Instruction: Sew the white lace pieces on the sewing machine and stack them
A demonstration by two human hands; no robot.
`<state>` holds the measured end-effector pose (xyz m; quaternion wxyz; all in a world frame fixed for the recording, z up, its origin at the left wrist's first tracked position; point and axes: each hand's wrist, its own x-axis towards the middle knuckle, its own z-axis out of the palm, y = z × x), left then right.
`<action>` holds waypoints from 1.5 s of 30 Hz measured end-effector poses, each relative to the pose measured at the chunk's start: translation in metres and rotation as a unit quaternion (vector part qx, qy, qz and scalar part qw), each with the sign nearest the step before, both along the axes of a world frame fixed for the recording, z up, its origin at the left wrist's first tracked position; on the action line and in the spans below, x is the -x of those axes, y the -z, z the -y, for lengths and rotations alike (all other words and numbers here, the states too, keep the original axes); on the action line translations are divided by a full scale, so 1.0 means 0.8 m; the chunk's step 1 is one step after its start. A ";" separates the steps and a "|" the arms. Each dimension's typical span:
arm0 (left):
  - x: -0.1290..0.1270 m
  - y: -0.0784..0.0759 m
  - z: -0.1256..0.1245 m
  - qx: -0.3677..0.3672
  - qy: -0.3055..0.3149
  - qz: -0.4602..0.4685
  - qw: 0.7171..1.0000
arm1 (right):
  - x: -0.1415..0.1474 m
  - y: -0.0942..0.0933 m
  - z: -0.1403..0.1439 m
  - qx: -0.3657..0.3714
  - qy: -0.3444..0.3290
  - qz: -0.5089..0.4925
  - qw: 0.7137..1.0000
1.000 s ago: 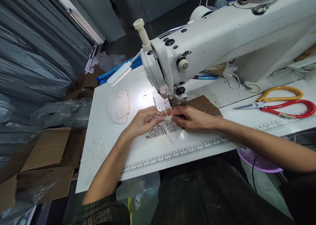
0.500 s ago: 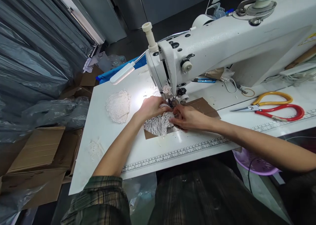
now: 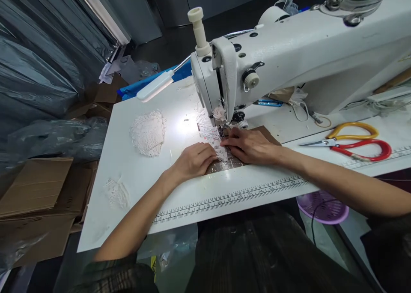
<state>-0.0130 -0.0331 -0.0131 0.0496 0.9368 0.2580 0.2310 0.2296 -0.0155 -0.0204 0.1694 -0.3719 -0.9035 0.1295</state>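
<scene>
While both hands press flat on the work, the scene reads as follows.

Work piece: white lace strip (image 3: 214,139) lying on the counter (image 3: 180,186), its far end at the presser foot of the sewing machine (image 3: 289,57).
Left hand (image 3: 192,160): palm down, fingers together, resting on the near part of the lace strip; grip pinches nothing.
Right hand (image 3: 250,145): fingers laid flat, tips just before the presser foot, holding the lace strip against a brown cardboard sheet (image 3: 266,135); grip not closed.
Obstruction: machine head overhangs the fingertips; needle area partly hidden.
Nearby items: lace pile (image 3: 148,132) left of the hands; smaller lace scrap (image 3: 117,192) near the counter's left edge; scissors (image 3: 349,141) with yellow and red handles well apart to the right.
Lighting: lamp (image 3: 154,86) on a flexible neck, bright patch beside the machine.
Surface: white counter with a printed ruler (image 3: 231,196) along the near edge.
Room: cardboard boxes (image 3: 35,190) and grey plastic sheeting (image 3: 38,70) to the left; purple basket (image 3: 323,207) below.
</scene>
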 end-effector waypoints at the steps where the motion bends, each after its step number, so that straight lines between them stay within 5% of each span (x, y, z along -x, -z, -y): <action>1: 0.001 -0.001 -0.004 0.010 0.001 0.006 1.000 | 0.001 0.002 0.005 -0.004 0.004 -0.017 1.000; 8: -0.003 0.004 -0.003 -0.006 0.034 0.026 0.999 | -0.008 0.008 0.010 0.039 0.014 -0.104 0.994; 13: -0.011 0.005 0.007 0.047 -0.056 0.101 0.992 | -0.017 -0.003 0.017 0.091 -0.002 -0.175 0.980; 18: -0.014 0.003 0.010 0.053 -0.090 0.142 0.984 | -0.010 -0.002 0.033 0.023 -0.051 -0.088 0.995; 26: -0.013 0.010 0.005 -0.057 0.003 0.040 0.998 | -0.012 0.004 0.027 0.005 -0.095 -0.101 0.990; 30: -0.014 0.008 0.005 -0.077 0.006 0.028 0.997 | -0.022 0.005 0.008 0.029 -0.062 -0.160 0.985; 45: -0.016 0.006 0.008 -0.113 0.019 0.031 0.993 | -0.005 0.003 0.007 -0.029 -0.011 0.019 0.999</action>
